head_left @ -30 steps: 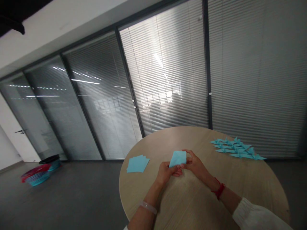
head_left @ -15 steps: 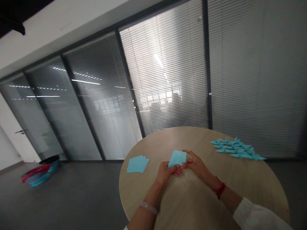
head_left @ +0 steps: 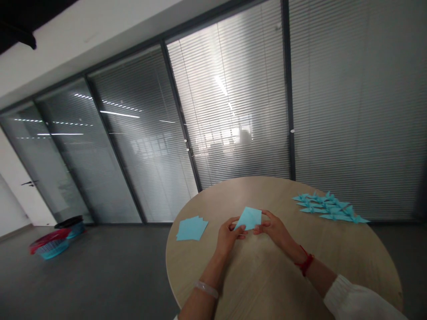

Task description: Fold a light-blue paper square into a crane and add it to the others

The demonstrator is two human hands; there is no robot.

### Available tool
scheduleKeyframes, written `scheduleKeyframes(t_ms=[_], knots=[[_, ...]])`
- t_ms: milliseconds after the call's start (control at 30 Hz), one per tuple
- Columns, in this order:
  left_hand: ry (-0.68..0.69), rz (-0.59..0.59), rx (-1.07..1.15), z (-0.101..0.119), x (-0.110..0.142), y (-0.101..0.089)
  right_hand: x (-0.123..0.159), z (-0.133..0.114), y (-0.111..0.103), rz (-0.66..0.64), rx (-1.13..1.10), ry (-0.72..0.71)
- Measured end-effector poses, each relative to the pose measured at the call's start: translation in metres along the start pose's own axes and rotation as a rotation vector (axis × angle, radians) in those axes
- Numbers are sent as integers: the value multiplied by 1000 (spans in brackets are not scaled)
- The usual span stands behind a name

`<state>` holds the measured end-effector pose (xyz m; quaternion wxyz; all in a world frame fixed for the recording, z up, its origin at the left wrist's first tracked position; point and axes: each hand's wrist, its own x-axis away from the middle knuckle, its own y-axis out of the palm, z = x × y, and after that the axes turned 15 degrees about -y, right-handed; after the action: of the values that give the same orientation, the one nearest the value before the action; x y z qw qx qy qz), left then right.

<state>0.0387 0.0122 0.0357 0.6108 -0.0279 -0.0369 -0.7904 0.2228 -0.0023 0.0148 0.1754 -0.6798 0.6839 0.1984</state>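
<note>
A light blue sheet of paper is held up above the round wooden table, its faint crease lines showing. My left hand pinches its lower left corner between thumb and fingers. At the right edge of the sheet, my right hand grips it too, with the fingertips partly hidden behind the paper. Left of my hands lies a loose stack of blue paper sheets. Several folded blue paper cranes sit in rows on the right side of the table.
Glass partitions with blinds stand just behind the table. On the floor at the left are a blue basket with a red liner and another with a black liner. A white door is at the far left.
The sheet has turned slightly and shifted a little up and to the right. My left fingers have drawn back from its lower edge toward the left corner.
</note>
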Motion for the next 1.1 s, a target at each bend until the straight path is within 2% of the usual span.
scheduleKeyframes(t_ms=[167, 467, 667, 900, 1100], knots=[[89, 60, -2, -2, -3, -2, 0, 2, 2, -12, 7, -18], [172, -44, -85, 0, 3, 0, -3, 2, 5, 27, -101, 52], [224, -35, -160, -5, -1, -3, -9, 12, 3, 86, -115, 112], [231, -4, -212, -5, -1, -2, -8, 6, 3, -5, -136, 115], [234, 44, -204, -3, 3, 1, -7, 2, 4, -26, -125, 97]])
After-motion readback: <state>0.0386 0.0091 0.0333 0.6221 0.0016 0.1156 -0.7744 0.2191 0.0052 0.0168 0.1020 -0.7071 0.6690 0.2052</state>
